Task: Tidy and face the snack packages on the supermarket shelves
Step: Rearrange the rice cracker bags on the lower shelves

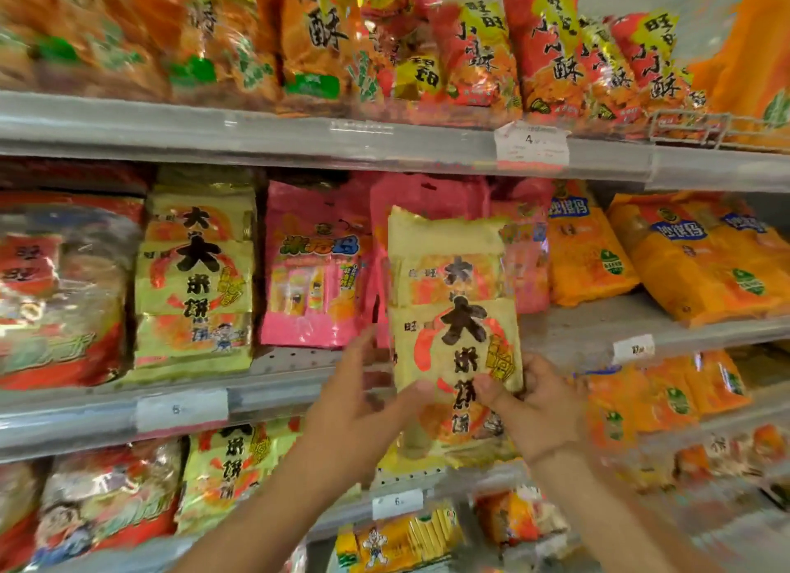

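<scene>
I hold a yellow rice-cracker package [453, 298] with black characters upright in front of the middle shelf [299, 384]. My left hand [359, 405] grips its lower left edge, thumb on the front. My right hand [538, 405] pinches its lower right corner, thumb on the front. A stack of the same yellow packages [196, 281] stands further left on that shelf. Pink packages [312, 269] stand between that stack and the held package, partly hidden behind it.
Orange bags [692, 260] lie at the right of the middle shelf. Red and orange snack bags [543, 50] fill the top shelf. Red bags [60, 290] stand at far left. More yellow packages [231, 474] sit on the lower shelf. Price tags [532, 142] hang on the shelf rails.
</scene>
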Motion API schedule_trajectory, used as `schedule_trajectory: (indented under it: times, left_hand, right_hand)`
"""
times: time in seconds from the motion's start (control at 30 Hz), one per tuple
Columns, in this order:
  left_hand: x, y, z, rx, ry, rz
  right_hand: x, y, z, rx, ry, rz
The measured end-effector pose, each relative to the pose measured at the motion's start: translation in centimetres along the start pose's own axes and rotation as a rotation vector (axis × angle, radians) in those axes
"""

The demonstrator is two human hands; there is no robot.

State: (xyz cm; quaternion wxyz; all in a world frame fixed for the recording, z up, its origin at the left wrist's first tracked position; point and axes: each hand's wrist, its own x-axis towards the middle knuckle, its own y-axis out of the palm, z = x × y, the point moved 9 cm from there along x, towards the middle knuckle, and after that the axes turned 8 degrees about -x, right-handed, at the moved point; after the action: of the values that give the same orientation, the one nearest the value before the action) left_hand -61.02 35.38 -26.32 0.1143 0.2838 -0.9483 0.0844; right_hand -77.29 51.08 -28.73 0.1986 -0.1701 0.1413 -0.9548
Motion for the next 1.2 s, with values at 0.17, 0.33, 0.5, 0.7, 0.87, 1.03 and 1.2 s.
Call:
schedule_trajectory:
  times: [0.17,0.33,0.5,0.7,0.87,1.03,1.2]
  left_hand:
    - [-4.3,-9.0,1.1,0.028,-0.03,-0.12]
    - [-7.2,-16.1,1.7,0.105,-0.08,-0.241]
    - [-8.4,-20.4,2.3,0.105,-0.095,-0.309]
    - [-8.5,-24.7,2.9,-0.023,-0.096,-0.429]
    - [-8.0,-25.5,3.1,-0.115,-0.104,-0.461]
    - [-7.4,-25.0,3.7,-0.115,-0.104,-0.442]
    - [-7.1,-24.8,3.8,-0.111,-0.087,-0.414]
  right_hand:
    - [-5.8,8.7,4.2,0.01,-0.052,0.066]
    - [-9.3,15.0,7.1,-0.013,-0.057,0.142]
    - [-10.3,19.1,9.0,-0.088,-0.044,0.228]
    - [-3.1,16.2,12.8,-0.171,-0.157,0.109]
    - [3.3,16.6,11.3,-0.632,-0.038,0.123]
    - [5.3,17.3,11.7,-0.86,-0.044,0.106]
    - [6.4,17.6,11.3,-0.875,-0.047,0.205]
